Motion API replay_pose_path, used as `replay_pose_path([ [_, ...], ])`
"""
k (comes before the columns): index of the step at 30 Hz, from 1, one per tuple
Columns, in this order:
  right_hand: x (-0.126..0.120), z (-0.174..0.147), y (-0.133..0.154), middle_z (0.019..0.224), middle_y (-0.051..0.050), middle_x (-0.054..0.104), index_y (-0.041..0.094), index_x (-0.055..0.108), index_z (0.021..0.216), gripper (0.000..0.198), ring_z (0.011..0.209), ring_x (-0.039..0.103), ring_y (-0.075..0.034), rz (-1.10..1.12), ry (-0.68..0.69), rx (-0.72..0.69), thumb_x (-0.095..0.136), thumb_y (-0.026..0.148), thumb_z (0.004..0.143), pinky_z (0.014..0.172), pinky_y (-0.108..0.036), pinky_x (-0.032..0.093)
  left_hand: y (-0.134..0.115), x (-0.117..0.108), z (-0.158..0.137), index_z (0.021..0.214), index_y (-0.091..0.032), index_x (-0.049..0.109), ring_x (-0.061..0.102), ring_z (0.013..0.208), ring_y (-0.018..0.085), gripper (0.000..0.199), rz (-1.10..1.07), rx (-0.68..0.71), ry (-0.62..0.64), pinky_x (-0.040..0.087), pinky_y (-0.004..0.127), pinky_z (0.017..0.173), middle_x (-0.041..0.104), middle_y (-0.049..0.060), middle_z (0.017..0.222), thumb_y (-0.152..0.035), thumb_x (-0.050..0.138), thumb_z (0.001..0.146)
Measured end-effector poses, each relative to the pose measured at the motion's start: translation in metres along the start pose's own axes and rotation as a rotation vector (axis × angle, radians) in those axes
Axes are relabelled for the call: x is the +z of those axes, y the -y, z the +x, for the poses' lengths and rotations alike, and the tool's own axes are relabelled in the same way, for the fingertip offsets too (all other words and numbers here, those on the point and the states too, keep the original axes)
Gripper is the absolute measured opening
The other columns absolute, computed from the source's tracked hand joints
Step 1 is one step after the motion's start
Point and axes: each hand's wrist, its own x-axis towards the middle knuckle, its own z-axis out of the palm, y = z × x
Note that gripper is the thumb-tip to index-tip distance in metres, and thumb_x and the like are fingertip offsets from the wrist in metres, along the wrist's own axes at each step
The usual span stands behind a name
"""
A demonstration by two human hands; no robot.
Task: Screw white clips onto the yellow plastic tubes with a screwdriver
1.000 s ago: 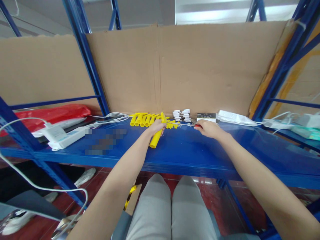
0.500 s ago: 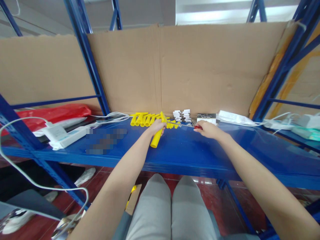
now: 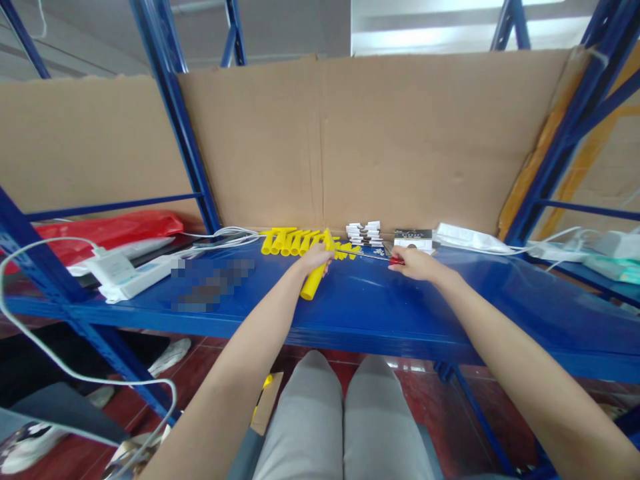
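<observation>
My left hand [image 3: 317, 258] is closed around a yellow plastic tube-shaped handle [image 3: 313, 285], held tilted over the blue shelf. My right hand [image 3: 414, 263] grips the red handle of a screwdriver [image 3: 397, 261]. The screwdriver's thin metal shaft points left, and its tip meets the upper part of the yellow handle near my left fingers; the exact contact is too small to make out. Behind my left hand stands a row of similar yellow handles [image 3: 286, 243]. Small yellow pieces [image 3: 347, 251] lie just right of that hand, with tiny screws [image 3: 379, 252] near the screwdriver shaft.
White-and-black packets [image 3: 364, 233] are stacked at the back, beside a small black-and-white box [image 3: 413, 240] and a white package [image 3: 470, 239]. A power strip [image 3: 143, 277] with cables lies left. Cardboard [image 3: 400, 133] walls the back; blue posts [image 3: 183, 133] frame the shelf [image 3: 400, 313]. Another person's shoe [image 3: 170, 357] shows below left.
Both hands keep their holds on the yellow handle and the screwdriver. The view has shifted slightly, so the shelf sits a little lower in the picture.
</observation>
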Motion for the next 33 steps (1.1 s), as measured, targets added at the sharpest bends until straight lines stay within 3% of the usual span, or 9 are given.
replay_pose_path([
  [4,-0.0008,-0.0012,0.0028,0.092,-0.009,0.069,0.019,0.057,0.094,0.017,0.078,0.063,-0.020,0.078,0.043,0.071,0.054,0.035,0.087,0.062,-0.025,0.040,0.0009,0.0007,0.0010,0.056,-0.019,0.039,0.042,0.031,0.008,0.026,-0.016,-0.023,0.003,0.037,0.019,0.038,0.042,-0.005,0.036,-0.008,0.049,0.077],
  [8,-0.0012,0.0000,0.0036,0.085,-0.010,0.069,0.018,0.059,0.079,0.023,0.075,0.063,-0.019,0.118,0.122,0.048,0.045,0.032,0.092,0.063,-0.025,0.040,0.0013,0.0010,0.0013,0.057,-0.018,0.040,0.042,0.031,0.007,0.025,-0.020,-0.026,0.010,0.037,0.018,0.038,0.042,-0.006,0.037,-0.007,0.050,0.077],
  [12,0.0006,0.0003,0.0018,0.080,-0.007,0.068,0.019,0.057,0.084,0.010,0.072,0.061,-0.019,0.086,0.021,0.029,0.060,0.029,0.082,0.062,-0.025,0.039,0.0007,0.0014,0.0007,0.057,-0.019,0.039,0.041,0.031,0.008,0.025,-0.012,-0.020,0.020,0.037,0.019,0.037,0.041,-0.006,0.036,-0.007,0.046,0.078],
  [14,0.0023,0.0002,0.0008,0.082,-0.006,0.068,0.019,0.057,0.090,0.017,0.072,0.060,-0.019,0.113,-0.006,0.045,0.064,0.029,0.078,0.061,-0.025,0.039,0.0007,0.0014,0.0007,0.057,-0.019,0.039,0.041,0.031,0.008,0.025,-0.011,-0.019,0.022,0.036,0.020,0.037,0.041,-0.006,0.035,-0.007,0.045,0.077],
  [20,0.0024,0.0009,0.0008,0.082,-0.009,0.067,0.018,0.056,0.076,0.018,0.070,0.060,-0.019,0.204,0.144,0.077,0.050,0.030,0.088,0.061,-0.026,0.040,0.0029,0.0007,0.0030,0.057,-0.019,0.040,0.042,0.031,0.009,0.022,-0.020,-0.002,0.016,0.037,0.022,0.038,0.042,-0.005,0.037,-0.008,0.045,0.076],
  [22,0.0020,0.0013,0.0004,0.077,-0.008,0.066,0.019,0.055,0.073,0.014,0.069,0.059,-0.019,0.156,0.112,0.044,0.054,0.027,0.085,0.061,-0.026,0.039,0.0035,0.0006,0.0039,0.057,-0.019,0.041,0.042,0.032,0.010,0.022,-0.011,0.006,0.020,0.038,0.022,0.038,0.042,-0.004,0.037,-0.008,0.045,0.075],
  [26,0.0055,0.0027,-0.0025,0.080,-0.006,0.066,0.019,0.055,0.086,0.010,0.069,0.059,-0.019,0.119,0.001,0.026,0.060,0.026,0.079,0.060,-0.026,0.038,0.0049,0.0007,0.0056,0.058,-0.019,0.040,0.041,0.031,0.010,0.021,0.016,0.009,0.014,0.038,0.022,0.038,0.041,-0.005,0.036,-0.009,0.045,0.075],
  [29,0.0082,0.0036,-0.0040,0.086,-0.009,0.067,0.018,0.056,0.089,0.013,0.073,0.061,-0.019,0.155,0.042,0.047,0.055,0.030,0.084,0.061,-0.025,0.039,0.0063,0.0005,0.0067,0.059,-0.019,0.041,0.040,0.031,0.008,0.019,0.012,0.015,0.015,0.039,0.021,0.040,0.040,-0.006,0.035,-0.009,0.045,0.075],
  [33,0.0052,0.0032,-0.0030,0.084,-0.011,0.068,0.018,0.057,0.078,0.018,0.075,0.062,-0.020,0.112,0.088,0.019,0.047,0.028,0.088,0.064,-0.026,0.040,0.0069,0.0002,0.0069,0.059,-0.018,0.041,0.041,0.031,0.009,0.020,0.004,0.032,0.027,0.040,0.021,0.041,0.041,-0.005,0.036,-0.008,0.046,0.075],
])
